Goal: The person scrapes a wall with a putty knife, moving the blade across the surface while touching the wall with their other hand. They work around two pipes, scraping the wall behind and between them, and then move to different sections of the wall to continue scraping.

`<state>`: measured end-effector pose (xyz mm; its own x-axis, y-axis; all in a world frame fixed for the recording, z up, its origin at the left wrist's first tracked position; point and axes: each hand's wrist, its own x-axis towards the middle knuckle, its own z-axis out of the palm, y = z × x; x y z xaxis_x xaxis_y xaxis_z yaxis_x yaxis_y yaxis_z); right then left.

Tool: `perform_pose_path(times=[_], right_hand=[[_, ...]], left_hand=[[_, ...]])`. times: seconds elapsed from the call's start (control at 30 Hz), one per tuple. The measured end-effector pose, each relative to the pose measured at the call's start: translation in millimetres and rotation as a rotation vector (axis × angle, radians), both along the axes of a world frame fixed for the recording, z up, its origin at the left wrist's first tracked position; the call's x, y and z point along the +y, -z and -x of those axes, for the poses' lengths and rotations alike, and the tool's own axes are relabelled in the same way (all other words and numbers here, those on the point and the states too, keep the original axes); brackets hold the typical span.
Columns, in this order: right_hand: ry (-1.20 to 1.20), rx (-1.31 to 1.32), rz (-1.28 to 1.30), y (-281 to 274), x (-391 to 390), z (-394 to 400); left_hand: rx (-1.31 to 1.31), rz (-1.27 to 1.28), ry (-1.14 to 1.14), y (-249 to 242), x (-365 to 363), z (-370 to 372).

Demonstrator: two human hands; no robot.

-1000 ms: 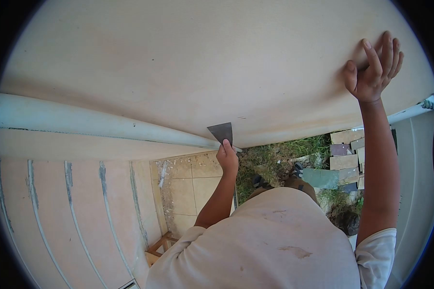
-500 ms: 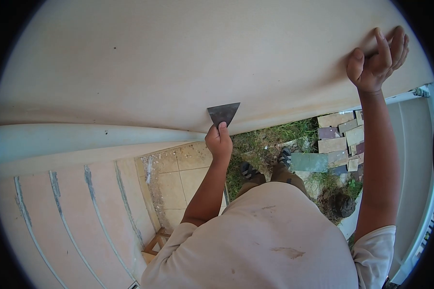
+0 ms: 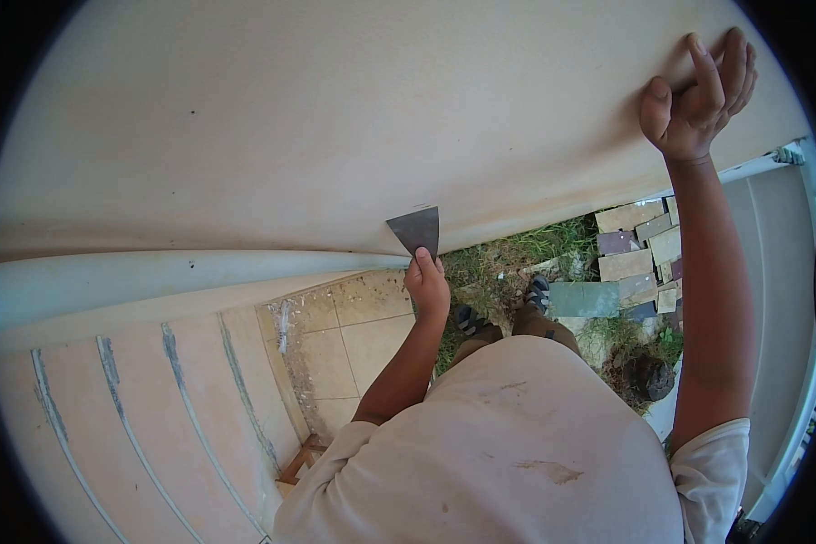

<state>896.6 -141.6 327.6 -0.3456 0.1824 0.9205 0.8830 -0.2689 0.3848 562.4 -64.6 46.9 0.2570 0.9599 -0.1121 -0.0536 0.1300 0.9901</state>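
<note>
In my left hand is a putty knife, its handle wrapped by my fingers and the thumb lying along it. The wide grey blade points up at the pale wall, its edge at or very close to the surface near the wall's lower border. Up at the far right, my right hand rests against the same wall, fingers spread and holding nothing. A white pipe runs along the wall's base, its right end reaching my left hand.
Grass and my feet are below. Mixed tiles lie on the ground to the right, beside a dark stump-like lump. At lower left are a tiled floor and a pinkish wall with grey filled grooves.
The putty knife and my left hand have moved lower against the wall, and the blade has turned slightly. My right hand appears a little higher and further left, as the whole view has shifted somewhat.
</note>
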Motion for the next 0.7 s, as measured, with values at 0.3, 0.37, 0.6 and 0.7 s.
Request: perform_pose_path(times=[0.3,0.37,0.6,0.7], right_hand=[[-0.029,0.002,-0.004,-2.2,1.9,2.5],[-0.017,-0.003,-0.012,-0.6,-0.7,1.6],[-0.067,-0.363,-0.001,-7.5,6.0,-44.1],[-0.036,-0.335,-0.012,-1.0,3.3,-47.0]], left_hand=[[-0.006,0.021,-0.023,-6.3,5.1,4.3],[0.03,0.077,-0.02,-15.2,-1.5,3.9],[0.123,-0.095,-0.006,-2.4,25.9,18.2],[0.133,-0.018,0.004,6.0,18.6,24.0]])
